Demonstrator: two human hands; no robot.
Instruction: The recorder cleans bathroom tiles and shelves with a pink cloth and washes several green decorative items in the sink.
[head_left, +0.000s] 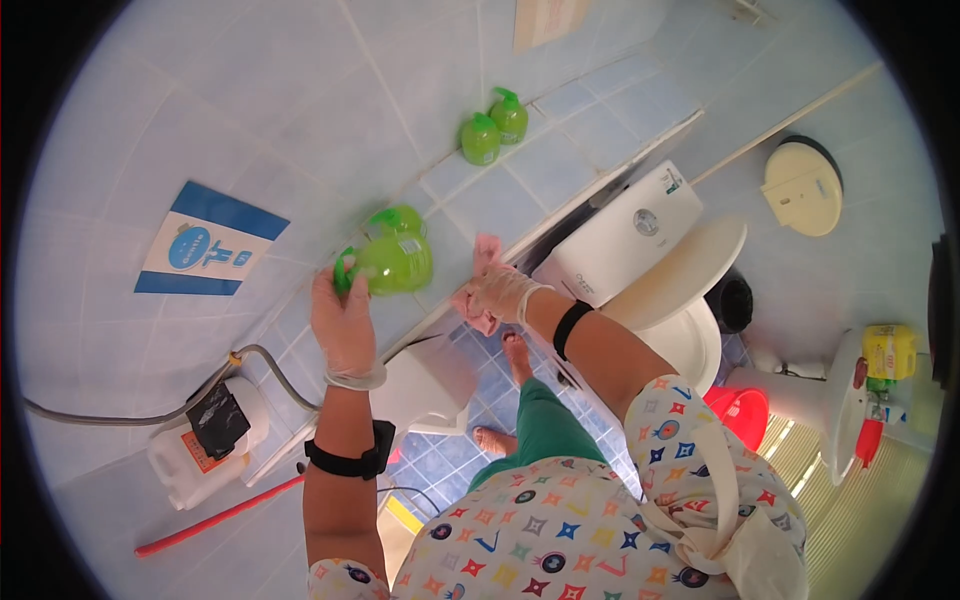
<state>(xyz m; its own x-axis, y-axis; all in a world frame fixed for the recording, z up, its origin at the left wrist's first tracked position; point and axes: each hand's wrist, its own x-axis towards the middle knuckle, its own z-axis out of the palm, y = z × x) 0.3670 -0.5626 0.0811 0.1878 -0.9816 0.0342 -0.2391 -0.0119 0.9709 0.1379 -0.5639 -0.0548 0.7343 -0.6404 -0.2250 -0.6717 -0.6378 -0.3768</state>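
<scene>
My left hand (345, 322), in a thin translucent glove, grips a green pump bottle (397, 264) by its pump neck. The bottle is tilted over a tiled ledge (499, 195), its base pointing away from the hand. Just behind it stands another green pump bottle (406, 217), partly hidden. My gloved right hand (495, 292) clutches a crumpled pink cloth (480, 307) near the ledge's front edge. Farther along the ledge, against the wall, are two more green pump bottles, one (481, 139) in front of the other (510, 118).
A toilet (697, 337) with raised lid and white cistern (622, 232) is at the right. Beyond are a black bin (729, 300), red bucket (742, 412) and washbasin (844, 405). At left are a grey hose (120, 420), white jug (191, 465) and red pole (217, 519).
</scene>
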